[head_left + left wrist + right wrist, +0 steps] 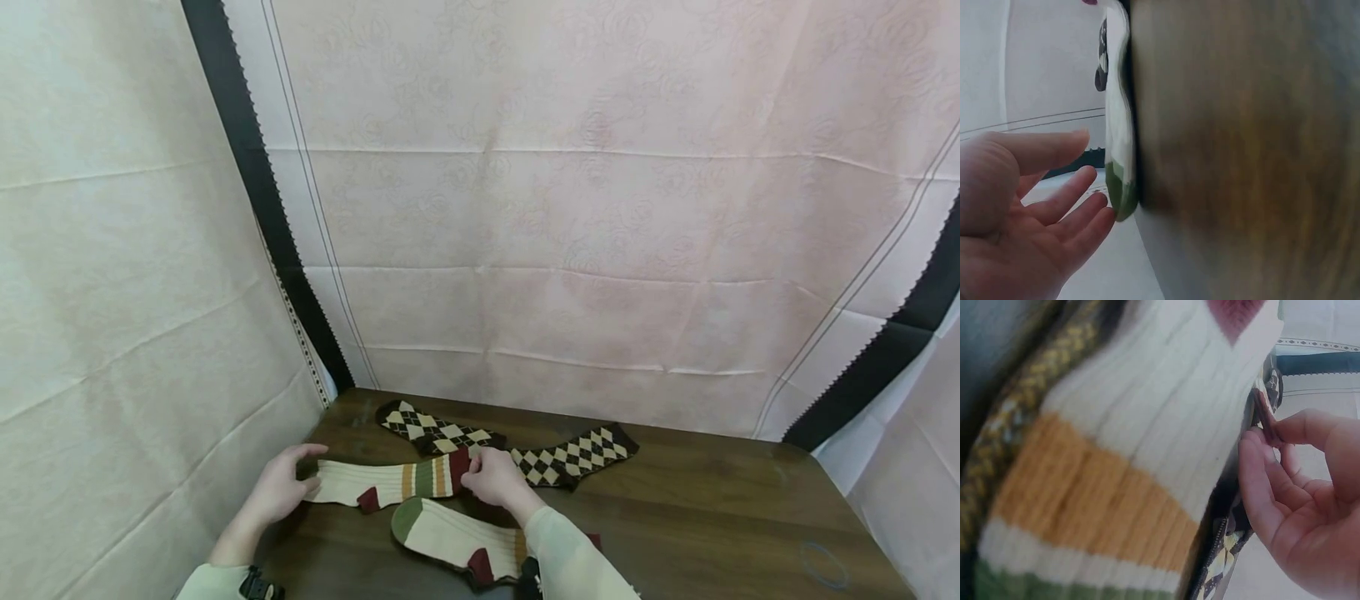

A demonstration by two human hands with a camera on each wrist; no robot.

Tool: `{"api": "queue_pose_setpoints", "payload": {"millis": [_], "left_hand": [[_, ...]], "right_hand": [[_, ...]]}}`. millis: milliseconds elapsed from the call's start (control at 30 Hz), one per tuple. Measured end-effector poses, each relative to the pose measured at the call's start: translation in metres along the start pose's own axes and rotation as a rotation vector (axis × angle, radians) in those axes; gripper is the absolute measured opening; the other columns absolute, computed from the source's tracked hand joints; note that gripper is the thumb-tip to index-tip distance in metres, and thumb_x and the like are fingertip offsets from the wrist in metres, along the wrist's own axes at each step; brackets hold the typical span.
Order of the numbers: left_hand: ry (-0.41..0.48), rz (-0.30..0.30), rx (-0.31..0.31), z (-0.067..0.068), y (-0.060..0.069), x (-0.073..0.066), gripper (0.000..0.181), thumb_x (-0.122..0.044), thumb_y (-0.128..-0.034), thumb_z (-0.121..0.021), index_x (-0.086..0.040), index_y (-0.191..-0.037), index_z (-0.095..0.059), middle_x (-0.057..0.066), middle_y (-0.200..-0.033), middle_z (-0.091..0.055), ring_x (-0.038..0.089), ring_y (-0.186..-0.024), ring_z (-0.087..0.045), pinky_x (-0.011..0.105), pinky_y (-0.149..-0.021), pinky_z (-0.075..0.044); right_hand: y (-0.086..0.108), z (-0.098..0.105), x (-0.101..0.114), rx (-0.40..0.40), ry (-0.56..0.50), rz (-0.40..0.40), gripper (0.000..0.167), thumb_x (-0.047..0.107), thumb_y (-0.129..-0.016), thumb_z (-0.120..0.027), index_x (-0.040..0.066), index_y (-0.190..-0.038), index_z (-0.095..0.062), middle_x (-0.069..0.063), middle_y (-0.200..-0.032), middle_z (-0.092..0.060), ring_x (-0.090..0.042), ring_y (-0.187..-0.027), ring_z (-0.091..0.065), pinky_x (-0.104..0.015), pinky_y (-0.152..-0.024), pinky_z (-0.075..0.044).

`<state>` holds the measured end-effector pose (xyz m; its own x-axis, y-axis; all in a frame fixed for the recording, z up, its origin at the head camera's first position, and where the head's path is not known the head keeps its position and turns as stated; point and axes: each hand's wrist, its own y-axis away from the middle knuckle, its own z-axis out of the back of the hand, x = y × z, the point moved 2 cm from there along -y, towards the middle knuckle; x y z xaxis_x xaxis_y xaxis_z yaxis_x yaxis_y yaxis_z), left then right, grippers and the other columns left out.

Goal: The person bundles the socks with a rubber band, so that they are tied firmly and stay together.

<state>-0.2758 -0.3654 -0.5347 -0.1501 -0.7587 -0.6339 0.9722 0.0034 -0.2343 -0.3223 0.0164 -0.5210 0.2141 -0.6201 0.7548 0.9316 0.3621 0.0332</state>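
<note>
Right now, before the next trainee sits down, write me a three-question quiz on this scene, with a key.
1. Multiple choice: which part of the farther striped sock does the right grip pinch?
(a) toe
(b) heel
(c) cuff

2. True or false: in the head view, both argyle socks lie nearer the person than the striped socks.

3. Fill in: the toe of the nearer striped sock is ____.

Key:
1. c
2. False; the left argyle sock and the right argyle sock lie farther away.
3. Green
</note>
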Motion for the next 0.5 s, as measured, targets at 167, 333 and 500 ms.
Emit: {"api": "queue_pose_setpoints", "payload": {"millis": [167,333,500], "left_hand": [[-0.016,0.007,-0.016,0.002,0.001,0.003,0.049,0.01,-0.0829,-0.078,0.005,-0.131,-0.069,0.028,-0.131,-0.066,0.052,-0.127,-0.057,0.065,-0.104,-0.046],[-0.043,0.006,-0.038,0.003,0.0,0.006,0.051,0.015,-0.078,-0.076,0.007,-0.128,-0.069,0.028,-0.125,-0.068,0.051,-0.121,-0.061,0.064,-0.1,-0.048],[-0.046,0.081,0.008,0.002,-0.003,0.011,0.055,0.017,-0.0771,-0.072,0.008,-0.131,-0.067,0.028,-0.123,-0.068,0.048,-0.117,-0.062,0.061,-0.095,-0.051]], "right_hand": [[0.002,0.003,-0.002,-0.011,-0.017,0.001,0.018,0.007,-0.097,-0.074,0.009,-0.086,-0.06,-0.002,-0.074,-0.064,-0.017,-0.064,-0.063,-0.035,-0.058,-0.047],[0.002,0.004,-0.005,-0.029,-0.056,-0.023,0.014,0.005,-0.096,-0.076,0.003,-0.103,-0.064,-0.003,-0.079,-0.065,-0.017,-0.067,-0.065,-0.036,-0.062,-0.054],[-0.001,0.004,-0.007,-0.031,-0.09,-0.04,0.033,0.004,-0.094,-0.08,-0.006,-0.123,-0.066,-0.003,-0.08,-0.069,-0.018,-0.067,-0.067,-0.037,-0.063,-0.058]]}}
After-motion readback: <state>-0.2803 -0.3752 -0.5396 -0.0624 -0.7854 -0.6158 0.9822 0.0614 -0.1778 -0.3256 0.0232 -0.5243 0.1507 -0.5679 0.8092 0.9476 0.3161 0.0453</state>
